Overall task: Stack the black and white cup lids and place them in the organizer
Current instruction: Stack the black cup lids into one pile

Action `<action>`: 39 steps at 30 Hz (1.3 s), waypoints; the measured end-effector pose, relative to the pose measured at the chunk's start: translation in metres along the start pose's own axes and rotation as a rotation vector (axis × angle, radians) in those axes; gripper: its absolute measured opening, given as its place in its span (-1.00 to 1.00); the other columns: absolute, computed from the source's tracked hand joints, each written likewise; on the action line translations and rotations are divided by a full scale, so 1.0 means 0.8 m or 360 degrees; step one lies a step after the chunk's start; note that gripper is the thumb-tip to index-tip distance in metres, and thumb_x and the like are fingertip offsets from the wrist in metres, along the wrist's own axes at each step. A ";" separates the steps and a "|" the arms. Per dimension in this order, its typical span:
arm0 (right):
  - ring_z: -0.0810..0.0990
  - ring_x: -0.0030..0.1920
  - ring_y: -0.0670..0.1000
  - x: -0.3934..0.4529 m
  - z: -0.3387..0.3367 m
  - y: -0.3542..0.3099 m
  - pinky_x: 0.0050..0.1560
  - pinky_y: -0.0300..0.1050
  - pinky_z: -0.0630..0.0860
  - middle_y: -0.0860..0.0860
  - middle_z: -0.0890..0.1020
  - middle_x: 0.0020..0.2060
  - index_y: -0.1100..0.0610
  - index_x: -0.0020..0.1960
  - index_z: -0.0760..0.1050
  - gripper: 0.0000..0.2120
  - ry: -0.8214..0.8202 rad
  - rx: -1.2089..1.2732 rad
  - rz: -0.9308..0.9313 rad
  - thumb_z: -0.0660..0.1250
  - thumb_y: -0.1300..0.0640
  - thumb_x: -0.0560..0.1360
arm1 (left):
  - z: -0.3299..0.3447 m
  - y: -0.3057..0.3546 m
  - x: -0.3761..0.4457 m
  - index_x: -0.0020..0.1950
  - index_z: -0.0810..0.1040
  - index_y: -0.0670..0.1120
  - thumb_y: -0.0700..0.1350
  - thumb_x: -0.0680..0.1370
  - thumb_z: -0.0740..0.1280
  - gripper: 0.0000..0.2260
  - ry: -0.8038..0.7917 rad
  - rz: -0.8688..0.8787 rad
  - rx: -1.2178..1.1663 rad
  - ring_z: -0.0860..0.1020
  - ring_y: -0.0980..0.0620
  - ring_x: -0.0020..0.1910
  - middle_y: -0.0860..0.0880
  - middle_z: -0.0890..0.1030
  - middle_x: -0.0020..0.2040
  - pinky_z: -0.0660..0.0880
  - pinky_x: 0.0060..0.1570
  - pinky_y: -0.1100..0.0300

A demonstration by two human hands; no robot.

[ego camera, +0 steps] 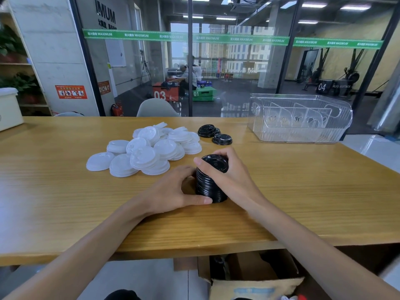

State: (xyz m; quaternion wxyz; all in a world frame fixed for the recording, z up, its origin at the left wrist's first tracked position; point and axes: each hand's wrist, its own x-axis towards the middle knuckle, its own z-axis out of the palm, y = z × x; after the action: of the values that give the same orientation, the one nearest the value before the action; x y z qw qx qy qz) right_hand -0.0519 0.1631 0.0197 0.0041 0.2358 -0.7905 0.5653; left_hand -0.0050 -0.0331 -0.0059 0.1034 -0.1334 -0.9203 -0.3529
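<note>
A tall stack of black lids (209,182) stands on the wooden table (65,202) in front of me. My left hand (173,191) grips its lower part from the left, thumb at the base. My right hand (227,169) wraps round the top of the stack from the right. A loose heap of white lids (147,151) lies behind and to the left. Loose black lids (213,134) sit further back. The clear plastic organizer (300,118) with dividers stands at the back right, with no lids in it.
A cream bin (8,109) sits at the table's far left edge. Behind the table are a grey chair (158,108) and a glass wall. An open cardboard box (253,278) sits on the floor under the table's front edge.
</note>
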 end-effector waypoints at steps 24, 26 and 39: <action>0.57 0.21 -0.35 -0.008 -0.024 0.017 0.16 -0.34 0.47 -0.24 0.61 0.24 -0.11 0.43 0.38 -0.35 -0.0276 -0.0043 -0.0115 0.31 -0.44 0.47 | 0.000 -0.001 -0.001 0.34 0.63 0.12 0.32 0.43 0.61 -0.43 -0.0014 -0.0102 0.0000 0.58 0.18 0.32 0.18 0.65 0.29 0.51 0.40 0.02; 0.51 0.28 -0.39 -0.002 -0.032 0.011 0.22 -0.34 0.41 -0.24 0.58 0.32 -0.14 0.49 0.39 -0.29 -0.0281 0.0038 -0.0066 0.22 -0.50 0.46 | 0.001 -0.003 0.000 0.33 0.63 0.15 0.37 0.41 0.59 -0.42 -0.0006 -0.0101 0.0009 0.57 0.17 0.32 0.19 0.65 0.28 0.50 0.41 0.00; 0.53 0.37 0.05 0.198 -0.053 0.107 0.29 -0.10 0.45 0.08 0.59 0.34 0.21 0.51 0.44 -0.50 0.0106 -0.0651 0.0020 0.40 0.00 0.66 | 0.000 -0.003 0.002 0.33 0.62 0.17 0.25 0.44 0.64 -0.48 -0.0011 -0.0106 0.0028 0.55 0.21 0.34 0.23 0.63 0.27 0.48 0.39 0.13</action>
State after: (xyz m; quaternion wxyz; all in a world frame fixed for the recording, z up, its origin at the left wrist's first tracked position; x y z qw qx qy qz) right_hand -0.2359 0.1643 0.0020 0.0743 0.2062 -0.8897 0.4006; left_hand -0.0070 -0.0346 -0.0071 0.0896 -0.1028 -0.9277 -0.3475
